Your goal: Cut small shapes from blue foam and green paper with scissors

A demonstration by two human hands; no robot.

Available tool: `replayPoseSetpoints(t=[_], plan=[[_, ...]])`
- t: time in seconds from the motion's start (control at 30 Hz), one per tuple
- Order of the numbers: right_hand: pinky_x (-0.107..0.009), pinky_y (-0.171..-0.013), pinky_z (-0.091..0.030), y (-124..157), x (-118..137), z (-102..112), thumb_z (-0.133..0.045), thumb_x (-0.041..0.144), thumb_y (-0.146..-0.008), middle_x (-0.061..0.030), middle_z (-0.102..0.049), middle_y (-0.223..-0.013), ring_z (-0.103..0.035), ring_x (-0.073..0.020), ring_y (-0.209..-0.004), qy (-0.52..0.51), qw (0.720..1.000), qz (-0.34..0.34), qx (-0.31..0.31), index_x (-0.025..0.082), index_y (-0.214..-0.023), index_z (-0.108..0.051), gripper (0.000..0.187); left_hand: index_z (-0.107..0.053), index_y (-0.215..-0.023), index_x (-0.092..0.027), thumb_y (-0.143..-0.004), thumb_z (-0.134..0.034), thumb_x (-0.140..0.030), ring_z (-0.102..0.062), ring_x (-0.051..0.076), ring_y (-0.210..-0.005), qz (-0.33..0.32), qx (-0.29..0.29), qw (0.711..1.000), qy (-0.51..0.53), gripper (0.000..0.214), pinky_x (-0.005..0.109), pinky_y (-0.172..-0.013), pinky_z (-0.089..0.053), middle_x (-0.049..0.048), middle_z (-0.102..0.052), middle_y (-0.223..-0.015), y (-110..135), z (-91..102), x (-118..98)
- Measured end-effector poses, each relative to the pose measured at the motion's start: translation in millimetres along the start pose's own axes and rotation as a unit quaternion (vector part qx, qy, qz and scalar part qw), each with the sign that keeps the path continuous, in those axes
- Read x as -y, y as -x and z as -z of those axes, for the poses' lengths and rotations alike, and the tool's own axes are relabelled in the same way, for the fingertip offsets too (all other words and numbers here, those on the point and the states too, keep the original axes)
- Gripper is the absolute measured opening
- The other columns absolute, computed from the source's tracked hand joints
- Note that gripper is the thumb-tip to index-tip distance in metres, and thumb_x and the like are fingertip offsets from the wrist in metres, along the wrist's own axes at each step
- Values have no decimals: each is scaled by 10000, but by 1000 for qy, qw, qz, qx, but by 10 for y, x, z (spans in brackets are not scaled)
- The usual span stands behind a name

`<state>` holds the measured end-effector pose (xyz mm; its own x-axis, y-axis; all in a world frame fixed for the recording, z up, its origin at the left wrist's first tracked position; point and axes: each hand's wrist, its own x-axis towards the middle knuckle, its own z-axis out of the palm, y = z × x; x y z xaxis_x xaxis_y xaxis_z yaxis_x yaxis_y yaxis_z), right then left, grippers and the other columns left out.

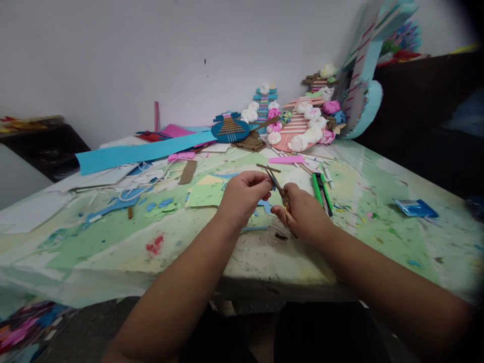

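Note:
My right hand (306, 212) is closed on a pair of scissors (279, 187), with gold-coloured handles and narrow dark blades pointing up and to the left. Just left of the blades, my left hand (247, 196) pinches a small blue piece of paper (273, 185), mostly hidden by the fingers. Under and beside my left hand lies light green paper (206, 194). Blue scraps (265, 205) rest on the table between my hands. A green and black utility knife (321, 194) lies just beyond my right hand.
A stained green-and-white cloth (189, 252) covers the table. Green cut scraps (161, 210), a long blue strip (143, 154) and white cord (124, 191) lie left. Decorated paper instruments (230, 128) stand along the wall. A blue packet (416, 207) lies right.

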<state>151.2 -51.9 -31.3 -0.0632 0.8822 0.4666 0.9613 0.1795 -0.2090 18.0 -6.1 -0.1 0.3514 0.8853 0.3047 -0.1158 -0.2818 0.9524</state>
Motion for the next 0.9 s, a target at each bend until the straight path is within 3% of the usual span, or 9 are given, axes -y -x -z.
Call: replayPoseSetpoints(t=[0.23, 0.67, 0.77, 0.9], plan=[[-244, -500, -235, -9, -4, -1, -345, 547, -750, -51, -517, -621, -483, -201, -611, 30, 999, 21, 21, 151, -829, -417, 410, -555, -566, -132, -621, -542, -233, -439, 72, -476, -23, 22, 998, -53, 115, 203, -471, -342, -14, -495, -487, -3, 65, -40], [-247, -503, -252, -13, -21, -16, -359, 499, -763, -64, -528, -628, -498, -209, -631, 57, 998, 23, 8, 148, -834, -434, 366, -581, -584, -134, -581, -531, -195, -434, 71, -458, 8, 21, 996, -91, 79, 194, -443, -331, -10, -505, -497, -31, 176, -89], [-243, -470, -252, -14, -37, 2, -325, 507, -770, -39, -509, -598, -469, -180, -558, -1, 1000, -26, 16, 168, -819, -422, 356, -602, -626, -152, -595, -530, -235, -456, 88, -465, 14, -1, 994, -108, 115, 215, -462, -349, -2, -531, -509, -64, 174, -15], [-242, -483, -308, -12, -73, -15, -266, 498, -790, -8, -475, -610, -434, -138, -532, -158, 985, -63, 16, 191, -787, -386, 329, -619, -613, -166, -582, -537, -229, -492, 112, -503, -1, 1, 983, -184, 108, 235, -493, -361, 13, -562, -520, -89, 118, 110]])
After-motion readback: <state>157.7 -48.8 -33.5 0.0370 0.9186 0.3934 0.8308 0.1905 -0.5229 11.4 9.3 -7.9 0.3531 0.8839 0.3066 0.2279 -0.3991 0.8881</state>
